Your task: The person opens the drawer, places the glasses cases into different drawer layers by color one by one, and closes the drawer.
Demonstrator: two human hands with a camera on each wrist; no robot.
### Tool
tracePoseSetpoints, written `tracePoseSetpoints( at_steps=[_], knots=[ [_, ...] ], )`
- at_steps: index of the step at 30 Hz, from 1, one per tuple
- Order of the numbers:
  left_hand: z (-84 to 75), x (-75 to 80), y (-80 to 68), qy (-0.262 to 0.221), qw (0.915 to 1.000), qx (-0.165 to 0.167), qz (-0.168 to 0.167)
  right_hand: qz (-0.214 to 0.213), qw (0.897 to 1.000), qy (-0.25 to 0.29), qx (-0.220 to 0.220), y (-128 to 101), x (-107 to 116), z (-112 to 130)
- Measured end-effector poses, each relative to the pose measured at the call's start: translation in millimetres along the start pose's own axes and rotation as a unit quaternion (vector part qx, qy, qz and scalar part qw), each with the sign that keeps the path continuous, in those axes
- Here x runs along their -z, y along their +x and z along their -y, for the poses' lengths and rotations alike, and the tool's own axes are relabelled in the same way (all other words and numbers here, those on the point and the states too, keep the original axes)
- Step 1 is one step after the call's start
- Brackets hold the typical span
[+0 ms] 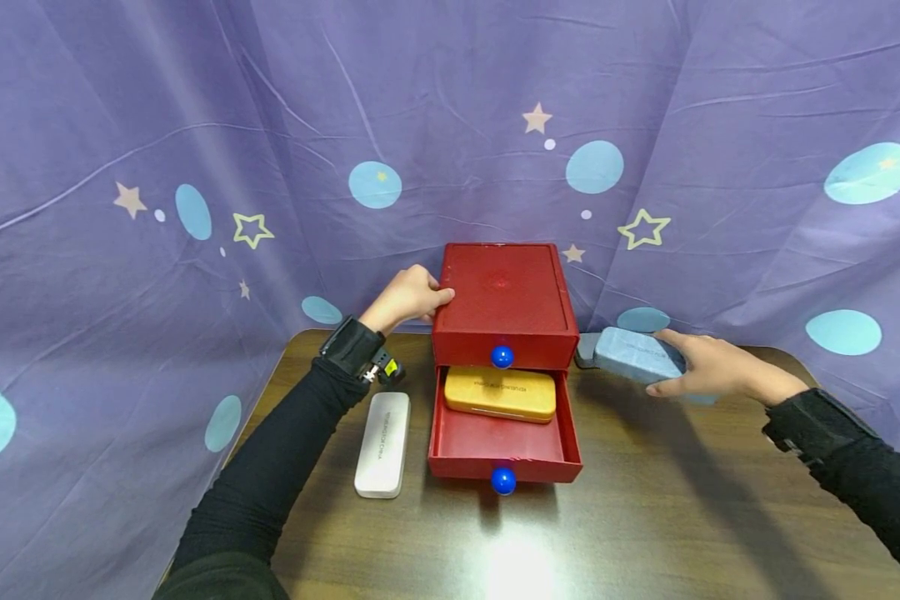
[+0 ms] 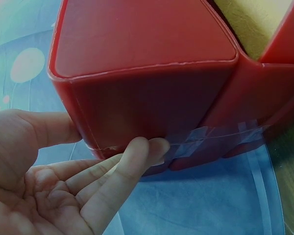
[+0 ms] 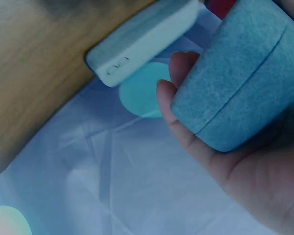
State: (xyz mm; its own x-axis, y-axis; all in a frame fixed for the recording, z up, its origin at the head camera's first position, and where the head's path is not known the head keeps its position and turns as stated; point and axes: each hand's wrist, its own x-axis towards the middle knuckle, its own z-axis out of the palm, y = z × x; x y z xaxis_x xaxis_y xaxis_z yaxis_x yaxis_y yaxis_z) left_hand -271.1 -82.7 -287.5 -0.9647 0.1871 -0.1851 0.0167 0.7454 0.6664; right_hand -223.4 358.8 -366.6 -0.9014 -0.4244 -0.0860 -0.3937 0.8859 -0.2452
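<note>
A red two-drawer box (image 1: 504, 293) stands at the back middle of the wooden table (image 1: 645, 517). Its lower drawer (image 1: 501, 446) is pulled out and holds a yellow glasses case (image 1: 500, 393). My left hand (image 1: 407, 297) rests against the box's left side (image 2: 137, 103), its fingertips (image 2: 146, 149) touching the lower edge. My right hand (image 1: 708, 367) grips a blue-grey glasses case (image 1: 633, 353), lifted above the table to the right of the box; in the right wrist view the blue-grey case (image 3: 240, 78) lies across my palm.
A white glasses case (image 1: 382, 443) lies on the table left of the drawer. A grey case (image 3: 142, 41) lies on the table by the right hand. A purple curtain (image 1: 270, 125) with stars and dots hangs behind and around the table.
</note>
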Motion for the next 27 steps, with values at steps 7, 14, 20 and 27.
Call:
tracePoseSetpoints(
  at_steps=[7, 14, 20, 27],
  knots=[
    [0.5, -1.1, 0.3, 0.01, 0.9998, -0.012, -0.012, -0.037, 0.999, -0.004, -0.031, -7.5, 21.1, 8.2],
    [0.9, -1.0, -0.3, 0.012, 0.9997, -0.016, -0.013, -0.084, 0.996, 0.011, -0.037, -13.6, 45.8, 22.6],
    [1.7, -0.8, -0.6, 0.009, 0.9997, -0.017, -0.014, -0.107, 0.993, 0.018, -0.035, -19.0, 62.8, 45.9],
    [2.0, -0.6, -0.7, 0.013, 0.9996, -0.02, -0.014, -0.128, 0.991, 0.029, -0.007, -24.1, 73.7, 74.6]
  ],
)
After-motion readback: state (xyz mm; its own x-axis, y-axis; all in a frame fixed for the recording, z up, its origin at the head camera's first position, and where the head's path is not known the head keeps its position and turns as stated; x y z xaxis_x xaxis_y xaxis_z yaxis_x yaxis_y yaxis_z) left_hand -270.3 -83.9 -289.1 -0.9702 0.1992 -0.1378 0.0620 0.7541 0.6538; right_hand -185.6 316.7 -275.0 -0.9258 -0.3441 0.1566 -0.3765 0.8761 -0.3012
